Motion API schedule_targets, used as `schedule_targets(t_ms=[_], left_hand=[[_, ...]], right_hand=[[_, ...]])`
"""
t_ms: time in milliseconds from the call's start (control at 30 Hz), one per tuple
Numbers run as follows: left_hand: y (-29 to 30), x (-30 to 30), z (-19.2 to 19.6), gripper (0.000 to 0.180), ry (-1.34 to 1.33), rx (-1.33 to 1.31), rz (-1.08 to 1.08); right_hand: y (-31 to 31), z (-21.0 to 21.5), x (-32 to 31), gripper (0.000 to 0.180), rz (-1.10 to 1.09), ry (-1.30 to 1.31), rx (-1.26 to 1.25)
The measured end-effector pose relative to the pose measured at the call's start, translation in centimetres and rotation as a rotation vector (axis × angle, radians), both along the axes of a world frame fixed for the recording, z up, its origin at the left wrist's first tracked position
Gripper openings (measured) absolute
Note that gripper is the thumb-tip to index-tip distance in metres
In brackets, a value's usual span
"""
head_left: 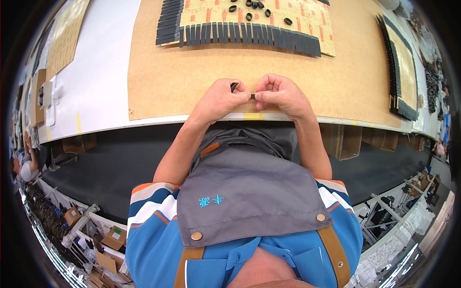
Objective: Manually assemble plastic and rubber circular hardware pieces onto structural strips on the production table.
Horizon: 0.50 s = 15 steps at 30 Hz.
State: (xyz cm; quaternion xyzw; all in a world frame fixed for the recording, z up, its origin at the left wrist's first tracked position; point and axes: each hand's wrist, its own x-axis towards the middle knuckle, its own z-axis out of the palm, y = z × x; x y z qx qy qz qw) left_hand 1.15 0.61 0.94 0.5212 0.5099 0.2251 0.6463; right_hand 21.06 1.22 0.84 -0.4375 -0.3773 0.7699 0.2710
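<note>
My left hand (222, 100) and my right hand (284, 98) meet over the brown sheet near the table's front edge, both with fingers pinched. A small black strip (253, 96) shows between their fingertips, and each hand grips it. Another black bit (234, 87) sticks out above my left fingers; whether it belongs to the same strip I cannot tell. Beyond my hands lies a yellowish board (211, 13) with red print. Flat black strips (249, 34) are lined up side by side along its front and left edges. Several small black loops (268, 13) lie loose on the board.
Brown sheet covering (336, 81) spreads over the white table (103, 62). At the right stands another board (402, 53) edged with black strips. A plain yellowish board (67, 36) and a cardboard piece (37, 98) lie at the left. Cardboard boxes (348, 141) sit under the table.
</note>
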Motion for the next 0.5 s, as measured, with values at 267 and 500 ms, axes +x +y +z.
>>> schedule_targets(t_ms=[267, 500], left_hand=[[-0.3, 0.1, 0.3, 0.013, -0.07, -0.004, -0.02], [0.0, 0.1, 0.5, 0.013, -0.076, -0.028, 0.004]], right_hand=[[-0.1, -0.4, -0.3, 0.012, 0.027, -0.006, 0.045], [0.9, -0.2, 1.3, 0.02, -0.001, -0.009, 0.028]])
